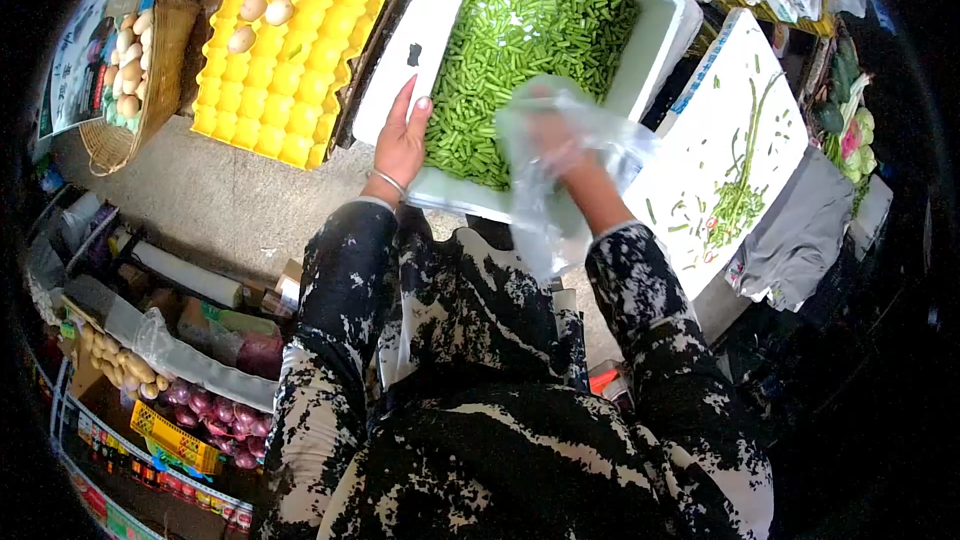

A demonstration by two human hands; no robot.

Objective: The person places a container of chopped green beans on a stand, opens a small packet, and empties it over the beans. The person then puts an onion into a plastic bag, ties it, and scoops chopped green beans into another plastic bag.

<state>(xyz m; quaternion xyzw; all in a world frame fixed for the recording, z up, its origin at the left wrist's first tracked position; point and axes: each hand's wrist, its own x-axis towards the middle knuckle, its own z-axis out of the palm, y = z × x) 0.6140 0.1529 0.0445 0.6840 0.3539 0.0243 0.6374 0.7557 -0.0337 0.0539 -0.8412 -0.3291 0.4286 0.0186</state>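
A white foam box [650, 80] full of cut green bean pieces [530, 20] stands in front of me. My left hand [402, 137], with a bracelet at the wrist, rests at the box's left edge, its thumb and a finger spread apart. Over the near right part of the beans is my right hand [555, 135], inside or behind a clear plastic bag [535, 210] that hangs over the box's near edge. The bag and blur hide its fingers, so their grip cannot be made out.
Yellow egg trays [290, 75] with several eggs are at the upper left, beside a wicker basket [165, 60] of eggs. On the right lies a white board [690, 180] with long beans and scraps, near a grey cloth [800, 220]. Onions [215, 415] and potatoes [120, 365] fill the lower left.
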